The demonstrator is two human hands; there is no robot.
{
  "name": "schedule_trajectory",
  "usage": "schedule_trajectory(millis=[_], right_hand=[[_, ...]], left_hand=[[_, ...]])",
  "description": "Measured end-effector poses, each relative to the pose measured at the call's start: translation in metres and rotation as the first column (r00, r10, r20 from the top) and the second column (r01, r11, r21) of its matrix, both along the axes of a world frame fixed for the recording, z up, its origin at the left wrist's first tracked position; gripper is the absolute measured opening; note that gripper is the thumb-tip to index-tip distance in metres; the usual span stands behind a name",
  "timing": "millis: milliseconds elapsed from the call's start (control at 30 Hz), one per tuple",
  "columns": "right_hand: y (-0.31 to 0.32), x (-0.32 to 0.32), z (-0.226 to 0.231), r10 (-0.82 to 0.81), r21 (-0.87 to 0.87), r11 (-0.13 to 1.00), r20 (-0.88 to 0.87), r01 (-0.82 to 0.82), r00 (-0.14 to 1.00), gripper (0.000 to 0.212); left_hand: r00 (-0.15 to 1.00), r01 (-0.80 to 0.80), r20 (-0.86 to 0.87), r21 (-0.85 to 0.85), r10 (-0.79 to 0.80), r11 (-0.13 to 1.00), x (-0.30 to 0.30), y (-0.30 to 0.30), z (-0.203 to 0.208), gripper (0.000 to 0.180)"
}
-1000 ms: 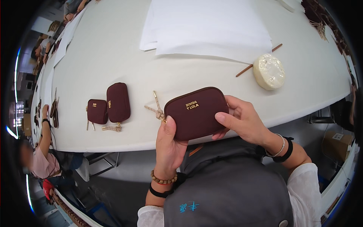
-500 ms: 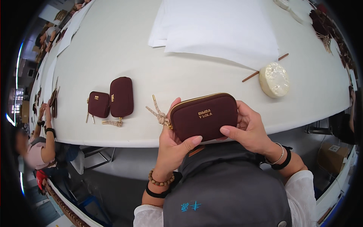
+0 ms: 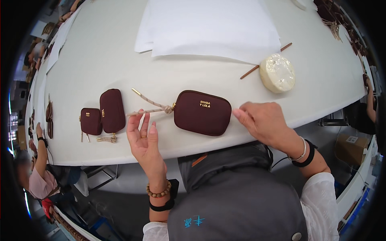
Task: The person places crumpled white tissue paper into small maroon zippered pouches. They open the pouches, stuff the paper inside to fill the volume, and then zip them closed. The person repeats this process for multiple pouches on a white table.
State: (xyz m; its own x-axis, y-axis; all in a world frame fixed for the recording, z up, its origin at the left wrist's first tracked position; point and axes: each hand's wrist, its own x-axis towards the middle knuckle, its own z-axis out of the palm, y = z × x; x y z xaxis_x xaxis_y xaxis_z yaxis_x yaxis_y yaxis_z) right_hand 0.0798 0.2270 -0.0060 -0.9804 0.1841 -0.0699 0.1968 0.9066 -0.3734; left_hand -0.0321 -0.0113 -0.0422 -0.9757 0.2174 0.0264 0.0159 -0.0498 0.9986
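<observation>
A dark maroon zip pouch [image 3: 202,114] with gold lettering lies on the table before me. A beige knotted cord [image 3: 155,110] with metal-tipped ends hangs off its left side. My left hand [image 3: 145,138] is open, palm up, fingertips at the lower cord strand; whether they touch it I cannot tell. Just beyond the pouch's right edge is my right hand [image 3: 265,122], fingers curled into a loose fist and thumb toward the pouch, holding nothing. Two more maroon pouches, a taller one [image 3: 112,110] and a smaller one [image 3: 91,121], lie side by side to the left.
White paper sheets [image 3: 213,30] cover the table's far middle. A wrapped cream roll [image 3: 277,73] sits at the right against a thin brown stick [image 3: 249,72]. More maroon items with cords [image 3: 331,18] lie far right. At the left edge, a person [image 3: 40,172] works.
The pouch has gone from between my two hands onto the table. My left hand has shifted left to the cord, and my right hand has drawn off the pouch's right side.
</observation>
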Motion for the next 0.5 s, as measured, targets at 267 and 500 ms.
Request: schedule_trajectory(millis=[267, 500], right_hand=[[-0.036, -0.031, 0.035, 0.592, 0.317, 0.804, -0.339, -0.503, 0.731, 0.073], [-0.04, -0.054, -0.036, 0.583, 0.12, 0.811, -0.238, -0.572, 0.777, 0.077]], left_hand=[[0.999, -0.039, 0.02, 0.198, 0.036, 0.979, 0.007, -0.001, 0.001, 0.043], [0.997, -0.001, 0.075, 0.105, -0.007, 0.995, 0.008, -0.005, 0.001, 0.043]])
